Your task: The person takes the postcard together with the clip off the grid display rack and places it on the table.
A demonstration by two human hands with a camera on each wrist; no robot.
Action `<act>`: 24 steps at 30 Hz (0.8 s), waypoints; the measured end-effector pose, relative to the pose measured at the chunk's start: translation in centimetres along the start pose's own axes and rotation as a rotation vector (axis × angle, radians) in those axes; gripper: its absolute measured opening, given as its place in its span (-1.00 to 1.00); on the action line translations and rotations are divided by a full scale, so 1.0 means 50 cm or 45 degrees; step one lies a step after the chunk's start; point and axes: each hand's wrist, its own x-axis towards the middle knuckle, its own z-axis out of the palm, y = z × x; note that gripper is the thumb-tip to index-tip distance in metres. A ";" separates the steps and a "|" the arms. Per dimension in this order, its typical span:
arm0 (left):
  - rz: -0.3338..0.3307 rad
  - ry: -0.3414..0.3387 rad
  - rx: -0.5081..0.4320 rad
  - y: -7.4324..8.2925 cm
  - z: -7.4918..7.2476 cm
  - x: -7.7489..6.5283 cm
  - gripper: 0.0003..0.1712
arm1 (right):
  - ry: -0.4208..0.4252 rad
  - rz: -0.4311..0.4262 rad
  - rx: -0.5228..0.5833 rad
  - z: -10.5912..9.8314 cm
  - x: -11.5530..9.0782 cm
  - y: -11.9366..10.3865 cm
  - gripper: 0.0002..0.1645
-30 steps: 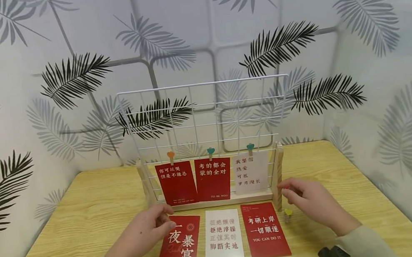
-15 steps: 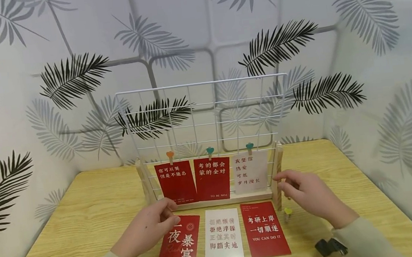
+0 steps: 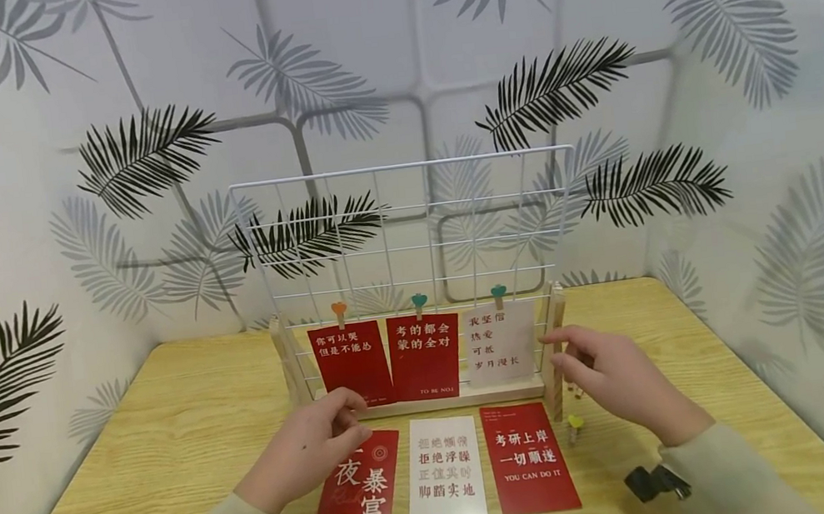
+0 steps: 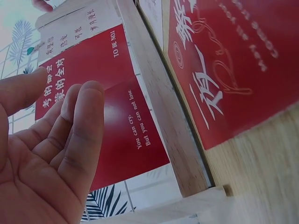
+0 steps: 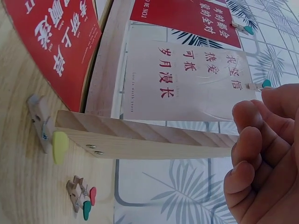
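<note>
My left hand (image 3: 307,448) hovers over the left red card (image 3: 359,497) lying on the table. Its fingers are loosely curled, with nothing between them. Beside the rack's right post, my right hand (image 3: 621,381) is held up, fingers loosely bent and holding nothing. Two red cards (image 3: 354,368) (image 3: 426,360) and a white card (image 3: 500,348) hang on the white wire grid (image 3: 411,249) from heart-topped clothespins, one orange (image 3: 339,308) and two teal (image 3: 420,300). A white card (image 3: 444,475) and another red card (image 3: 530,462) lie in front of the rack.
On the table near the right post (image 5: 145,133) lies a yellow-heart clothespin (image 5: 42,123). Clothespins with red and green hearts (image 5: 79,193) lie close by. The rack's wooden base (image 3: 442,403) runs behind the lying cards. A leaf-patterned wall covering (image 3: 121,287) stands at the back.
My left hand has shifted up and to the right over the red card. My right hand has risen slightly along the post, uncovering clothespins behind it. The cards stay put.
</note>
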 end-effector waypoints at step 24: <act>0.058 -0.007 0.004 0.026 0.016 0.021 -0.74 | 0.023 -0.081 -0.068 -0.038 0.034 -0.033 -0.61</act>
